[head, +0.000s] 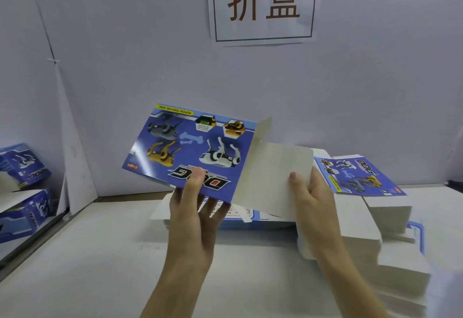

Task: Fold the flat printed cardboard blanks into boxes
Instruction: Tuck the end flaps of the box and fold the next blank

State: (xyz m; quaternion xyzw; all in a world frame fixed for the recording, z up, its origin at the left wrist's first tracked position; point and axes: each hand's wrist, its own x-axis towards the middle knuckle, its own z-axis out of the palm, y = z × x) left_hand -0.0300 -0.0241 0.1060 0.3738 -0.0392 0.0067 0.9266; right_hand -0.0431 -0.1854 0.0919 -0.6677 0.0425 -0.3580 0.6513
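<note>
1. Held up above the desk [100,255]: one blue printed blank [190,147], still mostly flat, printed face toward the camera and upside down.
2. Left hand [193,215] clamped on the blank's near edge, thumb on the printed face, fingers behind.
3. Right hand [313,202] gripping the plain grey panel [273,175] on the blank's right side, thumb on the grey face; panel swung toward the camera, so judged as the first crease just started.
4. Small end flap [265,127] standing up at the far right corner, not yet tucked.
5. Done so far, judging by the finished boxes [22,165] piled at the far left: at least two, possibly more out of view.
6. Left to do: a thick stack of flat blanks [390,215] lying on the desk at the right, printed one on top, plus more flat ones [235,220] under the hands.
7. Overall: early going, with most of the pile unfolded.
</note>
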